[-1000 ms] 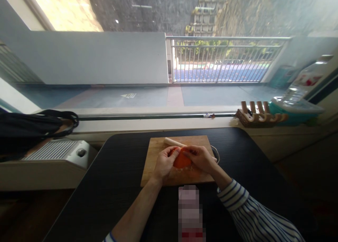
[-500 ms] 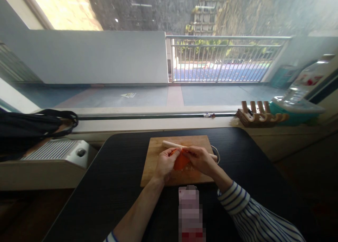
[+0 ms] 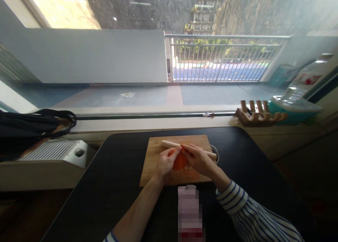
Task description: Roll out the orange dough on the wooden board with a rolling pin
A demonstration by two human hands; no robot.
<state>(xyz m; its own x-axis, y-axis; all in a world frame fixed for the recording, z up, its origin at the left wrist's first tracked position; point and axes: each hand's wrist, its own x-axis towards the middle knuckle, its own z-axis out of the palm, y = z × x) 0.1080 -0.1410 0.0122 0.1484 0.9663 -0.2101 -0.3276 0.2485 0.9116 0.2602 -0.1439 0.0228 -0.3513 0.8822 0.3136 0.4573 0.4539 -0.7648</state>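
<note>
Between my two hands is a thin, bright orange piece that looks like dough, raised just over the wooden cutting board. My left hand pinches its left edge between thumb and fingers. At its upper edge, the fingers of my right hand are pressed together, touching it close to the left fingertips. Behind both hands a pale wooden rolling pin lies slantwise on the board, its middle partly covered by my right hand. Whitish crumbs are scattered on the board below the dough.
The board rests on a black table, with a pixelated pink object at its near side. A wooden rack, a teal box and a bottle stand right, by the window. A black bag lies left.
My right fingers have shifted slightly and extended over the dough's upper edge. My left hand keeps its pinch. The view has moved a little.
</note>
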